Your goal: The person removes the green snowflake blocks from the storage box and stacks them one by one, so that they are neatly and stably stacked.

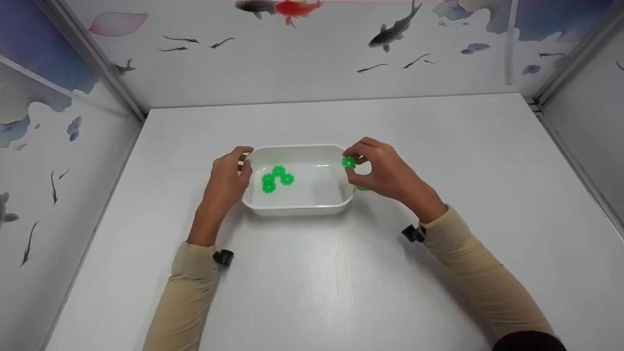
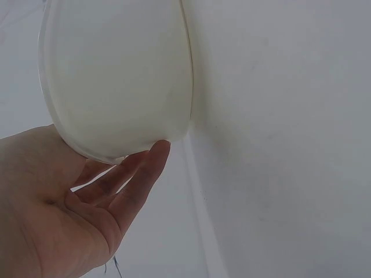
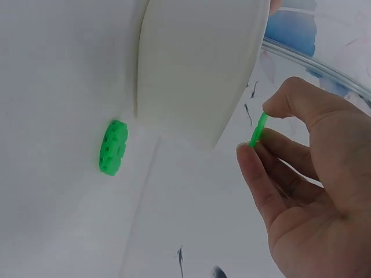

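Observation:
A white plastic basin (image 1: 300, 210) with rounded corners stands on the table. At its left end my left hand (image 1: 226, 175) holds the rim and wall; the left wrist view shows its fingers (image 2: 134, 194) bent against the basin's outer wall. My right hand (image 1: 390, 168) pinches a green flower-shaped plastic piece (image 1: 348, 162) between thumb and fingertip, at the basin's right rim. In the right wrist view that thin piece (image 3: 258, 130) appears edge-on. Several similar green pieces (image 1: 278, 170) lie in the left part of the basin.
More green plastic (image 3: 113, 147), seemingly stacked pieces, rests on the table outside the basin's right end, partly hidden by my right hand in the head view. White panels (image 1: 312, 68) painted with fish enclose the white table (image 1: 312, 273) at the back and sides.

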Tool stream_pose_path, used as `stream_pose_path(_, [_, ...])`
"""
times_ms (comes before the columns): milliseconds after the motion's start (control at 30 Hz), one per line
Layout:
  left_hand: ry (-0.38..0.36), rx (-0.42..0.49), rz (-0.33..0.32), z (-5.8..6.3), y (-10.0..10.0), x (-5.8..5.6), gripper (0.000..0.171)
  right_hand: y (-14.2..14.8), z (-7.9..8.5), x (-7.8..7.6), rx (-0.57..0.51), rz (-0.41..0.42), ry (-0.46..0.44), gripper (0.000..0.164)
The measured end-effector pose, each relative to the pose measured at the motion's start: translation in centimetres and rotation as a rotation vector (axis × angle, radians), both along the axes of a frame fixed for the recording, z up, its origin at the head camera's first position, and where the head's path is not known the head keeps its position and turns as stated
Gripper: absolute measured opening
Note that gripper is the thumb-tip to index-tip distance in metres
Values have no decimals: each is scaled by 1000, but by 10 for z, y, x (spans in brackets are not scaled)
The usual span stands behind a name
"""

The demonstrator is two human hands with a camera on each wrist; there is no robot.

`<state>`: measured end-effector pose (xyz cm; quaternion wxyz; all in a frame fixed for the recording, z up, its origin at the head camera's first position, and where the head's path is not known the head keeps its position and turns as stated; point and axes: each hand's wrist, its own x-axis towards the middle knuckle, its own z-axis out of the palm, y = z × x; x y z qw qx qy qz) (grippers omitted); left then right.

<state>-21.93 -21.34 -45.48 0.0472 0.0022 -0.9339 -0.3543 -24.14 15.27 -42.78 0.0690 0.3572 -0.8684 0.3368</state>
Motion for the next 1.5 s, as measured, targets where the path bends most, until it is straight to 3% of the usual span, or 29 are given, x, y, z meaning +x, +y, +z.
stream_pose_path(500, [9, -14, -3, -1, -1, -2, 42, 32, -12, -1, 39, -36, -36, 29])
stream_pose_path(900, [-13, -7, 7, 0, -1, -1, 41, 35, -20, -7, 196, -55, -229, 34])
stream_pose_path(1500, [-3, -4, 7, -1, 0, 0, 41, 27, -29, -7, 311, -93, -240, 28])
